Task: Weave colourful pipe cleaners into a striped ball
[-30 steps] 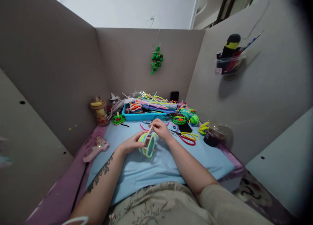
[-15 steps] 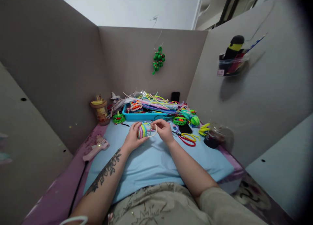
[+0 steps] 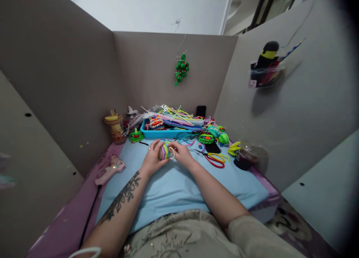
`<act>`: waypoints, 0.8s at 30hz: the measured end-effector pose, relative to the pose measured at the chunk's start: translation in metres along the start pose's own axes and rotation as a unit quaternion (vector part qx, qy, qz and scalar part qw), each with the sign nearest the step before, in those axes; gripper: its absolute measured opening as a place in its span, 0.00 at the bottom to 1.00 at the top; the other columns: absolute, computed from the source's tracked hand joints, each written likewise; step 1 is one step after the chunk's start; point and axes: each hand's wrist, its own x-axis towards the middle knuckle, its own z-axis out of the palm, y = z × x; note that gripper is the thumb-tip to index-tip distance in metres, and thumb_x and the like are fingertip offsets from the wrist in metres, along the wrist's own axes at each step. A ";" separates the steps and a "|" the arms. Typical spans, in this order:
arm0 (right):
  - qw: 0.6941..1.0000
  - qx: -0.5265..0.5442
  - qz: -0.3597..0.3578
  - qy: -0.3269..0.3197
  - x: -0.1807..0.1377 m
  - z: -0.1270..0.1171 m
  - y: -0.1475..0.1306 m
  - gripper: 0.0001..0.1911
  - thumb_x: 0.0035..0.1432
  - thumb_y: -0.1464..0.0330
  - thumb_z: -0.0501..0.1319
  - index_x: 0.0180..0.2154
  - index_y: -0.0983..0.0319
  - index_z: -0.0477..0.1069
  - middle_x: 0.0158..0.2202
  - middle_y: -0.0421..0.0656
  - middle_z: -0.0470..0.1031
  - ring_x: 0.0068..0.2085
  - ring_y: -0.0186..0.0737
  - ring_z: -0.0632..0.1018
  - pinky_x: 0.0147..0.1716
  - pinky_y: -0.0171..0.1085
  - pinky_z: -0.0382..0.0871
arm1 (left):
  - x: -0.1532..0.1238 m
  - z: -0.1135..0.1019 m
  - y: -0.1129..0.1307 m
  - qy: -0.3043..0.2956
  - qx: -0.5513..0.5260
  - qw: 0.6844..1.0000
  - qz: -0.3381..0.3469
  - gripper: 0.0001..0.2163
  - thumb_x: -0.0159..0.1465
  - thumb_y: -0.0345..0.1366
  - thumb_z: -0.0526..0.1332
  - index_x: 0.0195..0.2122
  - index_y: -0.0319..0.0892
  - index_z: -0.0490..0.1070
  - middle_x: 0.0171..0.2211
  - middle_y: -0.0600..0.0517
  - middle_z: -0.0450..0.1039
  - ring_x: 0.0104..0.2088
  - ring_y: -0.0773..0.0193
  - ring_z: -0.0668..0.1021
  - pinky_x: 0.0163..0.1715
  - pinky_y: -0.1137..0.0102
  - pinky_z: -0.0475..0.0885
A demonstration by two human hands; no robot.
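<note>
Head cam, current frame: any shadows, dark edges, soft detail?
All in the head view: right edge fades to black; soft shadow on the flat grey wall panel under the clear plastic bin; the striped pastel fuzzy piece in the left hand lacks fine detail.

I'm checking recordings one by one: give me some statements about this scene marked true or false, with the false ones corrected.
1. The left hand and right hand are together at the striped craft piece. True.
2. The scissors are in the right hand. False: the scissors lie on the blue cloth.
3. A green ornament hangs in front of the back wall. True.
4. The glue gun lies right of the scissors. False: the glue gun lies left of the left hand.
5. The tray is blue. True.
</note>
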 end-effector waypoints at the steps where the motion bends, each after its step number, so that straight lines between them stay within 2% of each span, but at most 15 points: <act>1: 1.000 -0.006 -0.001 -0.017 0.000 -0.001 0.000 0.10 0.57 0.68 0.55 0.40 0.59 0.70 0.32 0.41 0.75 0.30 0.36 0.74 0.32 0.34 0.65 | 0.000 0.000 0.000 0.000 -0.002 1.000 -0.001 0.34 0.52 0.41 0.67 0.58 0.44 0.56 0.58 0.41 0.52 0.60 0.48 0.60 0.58 0.53 0.60; 5: 0.996 0.007 -0.011 -0.092 -0.001 -0.008 0.002 0.20 0.54 0.71 0.56 0.50 0.60 0.63 0.34 0.41 0.74 0.31 0.36 0.74 0.31 0.34 0.65 | 0.001 0.000 -0.001 -0.003 -0.020 1.000 -0.007 0.34 0.52 0.42 0.67 0.58 0.43 0.56 0.57 0.41 0.54 0.58 0.50 0.62 0.57 0.55 0.61; 9: 0.991 0.005 -0.030 -0.128 -0.003 -0.009 0.006 0.30 0.47 0.76 0.59 0.54 0.60 0.58 0.39 0.43 0.73 0.36 0.38 0.74 0.34 0.34 0.66 | 0.002 0.000 -0.002 -0.011 -0.042 0.999 -0.006 0.34 0.51 0.41 0.67 0.57 0.43 0.56 0.55 0.42 0.57 0.56 0.50 0.64 0.56 0.55 0.62; 19: 0.992 0.011 -0.036 -0.118 -0.003 -0.006 0.008 0.27 0.53 0.75 0.58 0.55 0.59 0.59 0.32 0.39 0.73 0.28 0.33 0.72 0.31 0.32 0.65 | 0.004 0.002 -0.008 -0.018 -0.099 0.995 -0.012 0.34 0.50 0.44 0.68 0.56 0.43 0.58 0.52 0.43 0.63 0.54 0.51 0.67 0.54 0.56 0.63; 22: 0.996 0.000 -0.047 -0.074 -0.003 -0.006 0.009 0.29 0.53 0.74 0.58 0.57 0.57 0.57 0.35 0.41 0.73 0.28 0.33 0.72 0.31 0.33 0.65 | 0.005 0.000 -0.007 -0.034 -0.164 0.984 -0.066 0.35 0.49 0.45 0.68 0.56 0.42 0.59 0.53 0.42 0.64 0.52 0.51 0.69 0.53 0.57 0.65; 24: 0.998 -0.018 -0.064 -0.018 -0.003 -0.005 0.010 0.30 0.53 0.73 0.59 0.57 0.57 0.56 0.41 0.43 0.73 0.27 0.32 0.70 0.30 0.34 0.66 | 0.006 -0.001 -0.006 -0.058 -0.234 0.964 -0.114 0.35 0.50 0.46 0.68 0.57 0.41 0.58 0.53 0.43 0.65 0.50 0.52 0.71 0.50 0.58 0.67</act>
